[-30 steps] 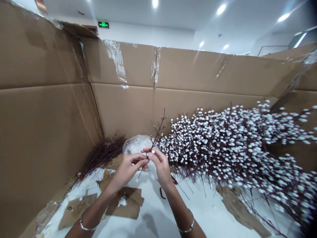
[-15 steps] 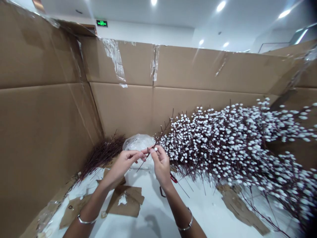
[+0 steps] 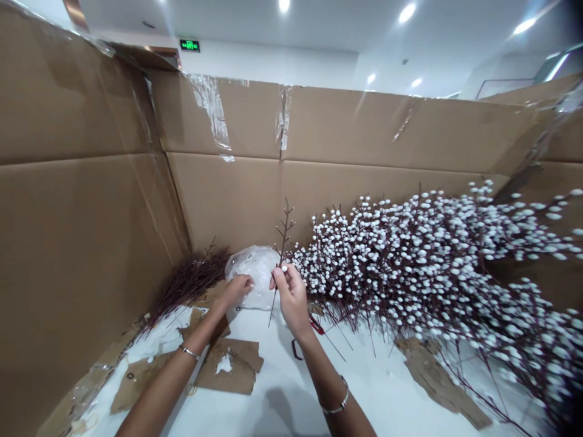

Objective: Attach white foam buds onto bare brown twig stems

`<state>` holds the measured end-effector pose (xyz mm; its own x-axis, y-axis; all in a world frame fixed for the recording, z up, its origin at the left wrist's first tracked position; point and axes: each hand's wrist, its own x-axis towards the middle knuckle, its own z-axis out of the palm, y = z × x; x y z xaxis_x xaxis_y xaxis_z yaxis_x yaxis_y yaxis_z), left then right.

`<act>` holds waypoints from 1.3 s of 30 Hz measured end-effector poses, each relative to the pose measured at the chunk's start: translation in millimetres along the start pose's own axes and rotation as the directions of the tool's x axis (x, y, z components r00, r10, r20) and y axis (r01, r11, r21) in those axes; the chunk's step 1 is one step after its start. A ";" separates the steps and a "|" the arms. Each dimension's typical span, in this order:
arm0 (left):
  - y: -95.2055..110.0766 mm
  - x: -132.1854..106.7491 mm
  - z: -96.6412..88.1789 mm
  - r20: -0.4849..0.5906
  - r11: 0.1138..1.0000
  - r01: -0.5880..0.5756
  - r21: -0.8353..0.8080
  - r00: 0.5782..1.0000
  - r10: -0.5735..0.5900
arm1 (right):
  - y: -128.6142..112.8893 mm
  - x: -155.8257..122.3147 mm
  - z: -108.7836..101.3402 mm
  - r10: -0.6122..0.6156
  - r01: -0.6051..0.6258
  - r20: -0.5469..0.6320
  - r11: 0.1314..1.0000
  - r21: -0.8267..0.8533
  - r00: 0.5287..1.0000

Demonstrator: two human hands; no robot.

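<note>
My right hand (image 3: 289, 295) pinches a thin dark-brown branch (image 3: 283, 237) upright, its bare twigs pointing up against the cardboard wall. One small white bud sits at my fingertips. My left hand (image 3: 237, 289) reaches forward with its fingers curled down into a clear plastic bag of white buds (image 3: 255, 270). Whether those fingers hold a bud is hidden. A large heap of finished branches covered in white buds (image 3: 432, 267) lies to the right. A pile of bare brown branches (image 3: 189, 282) lies to the left of the bag.
Tall taped cardboard walls (image 3: 228, 194) enclose the white table (image 3: 282, 388) on the left and back. Torn cardboard scraps (image 3: 230, 364) lie on the table, with another scrap (image 3: 437, 376) at the right. A small red-handled tool (image 3: 314, 325) lies beside my right wrist.
My left hand let go of the branch and moved left and forward to the plastic bag. My right hand turned the branch from tilted right to upright.
</note>
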<state>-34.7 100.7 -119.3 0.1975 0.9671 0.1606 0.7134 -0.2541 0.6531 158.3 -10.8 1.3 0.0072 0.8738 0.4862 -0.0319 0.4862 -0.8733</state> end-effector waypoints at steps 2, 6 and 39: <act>-3.7 2.9 4.4 0.012 1.000 -0.018 -0.007 1.000 0.018 | 1.5 0.8 0.6 -0.037 0.036 -0.011 0.997 -0.069 0.999; -2.7 4.3 0.3 -0.028 0.997 -0.042 -0.065 0.999 0.040 | 5.2 2.3 2.9 -0.066 0.066 0.019 0.996 -0.056 0.998; 136.1 -71.6 -52.1 -0.459 0.721 -0.352 -0.597 0.887 0.052 | 6.5 0.0 2.9 0.030 -0.027 0.045 0.998 -0.048 0.999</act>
<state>13.3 -2.4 -3.5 -0.0967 0.8509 0.5163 0.0429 -0.5147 0.8563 155.2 -7.7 -4.3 -0.0392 0.8865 0.4611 0.0156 0.4619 -0.8868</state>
